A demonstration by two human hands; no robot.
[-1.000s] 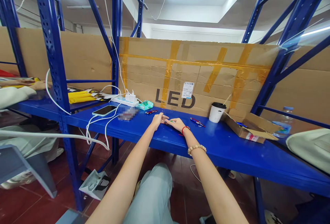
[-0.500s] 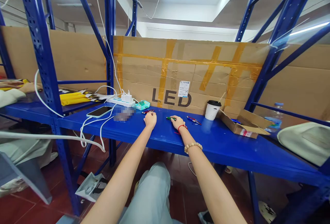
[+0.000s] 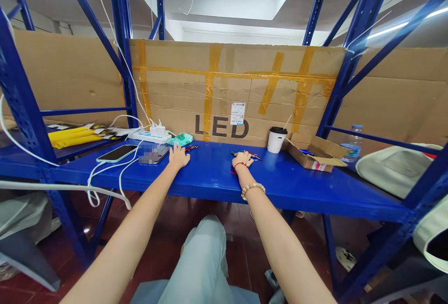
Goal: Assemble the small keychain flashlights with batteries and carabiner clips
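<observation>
Landmark cup (image 3: 276, 143): stood upright on the blue counter (image 3: 210, 173), capped with a black lid; a thin stick is seen rising behind it.
Left hand (image 3: 179, 156): placed palm down, well to the left of the cup; grip spread, fingers parted, nothing seen to be held.
Dark red pen (image 3: 192, 147): laid just beside the left hand, well left of the cup; contact cannot be told.
Right hand (image 3: 242, 158): placed near the cup, on its left and closer to the wearer; fingers bent; whether anything is pinched by the grip cannot be told. Red cord (image 3: 241, 164) and bead bracelet (image 3: 253, 189) worn at the wrist.
Green pen (image 3: 233, 153): only one end seen, at the left edge of the right hand, left of the cup; remainder hidden.
Red-and-blue pens (image 3: 256, 156): laid between the right hand and the cup, partly covered by fingers.
Turquoise packet (image 3: 182, 139): set left of the cup, beyond the left hand.
Phone (image 3: 117, 153): laid flat, far left of the cup, white cables alongside.
Open carton (image 3: 303, 159): set just right of the cup, blue items held inside.
Bottle (image 3: 352, 146): stood farther right of the cup, past the carton.
</observation>
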